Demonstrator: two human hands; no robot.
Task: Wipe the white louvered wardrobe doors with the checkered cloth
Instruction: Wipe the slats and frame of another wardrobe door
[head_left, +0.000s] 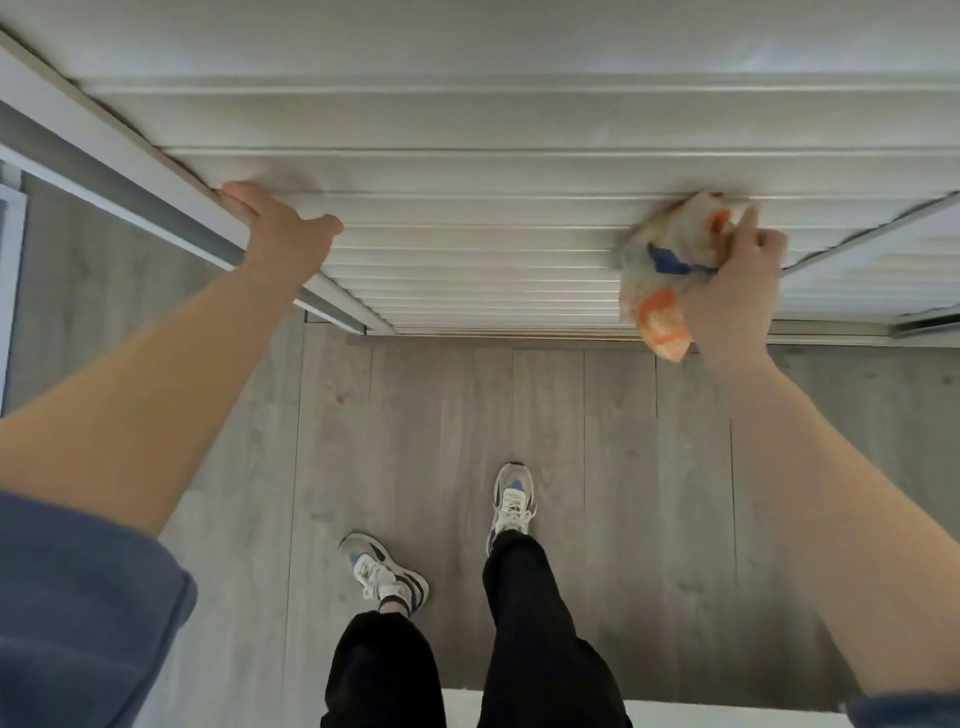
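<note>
Two hands, left hand (283, 228) fingers curled round louvered door (467, 249) edge, right hand (740, 296) fingers clutching one checkered cloth (657, 275)

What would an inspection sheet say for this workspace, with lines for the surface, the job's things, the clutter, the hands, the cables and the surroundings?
Surface: white louvered wardrobe door, slats horizontal; dirt cannot be told.
Job's things: checkered cloth, bunched and blurred, against the slats near the door's right edge.
Clutter: nothing seen.
Grippers: left hand grips the door's left edge, thumb on the slats; right hand grips the cloth.
Cables: nothing seen.
Surroundings: grey wood-look floor; the person's sneakers and black trousers; second louvered door to the right.
</note>
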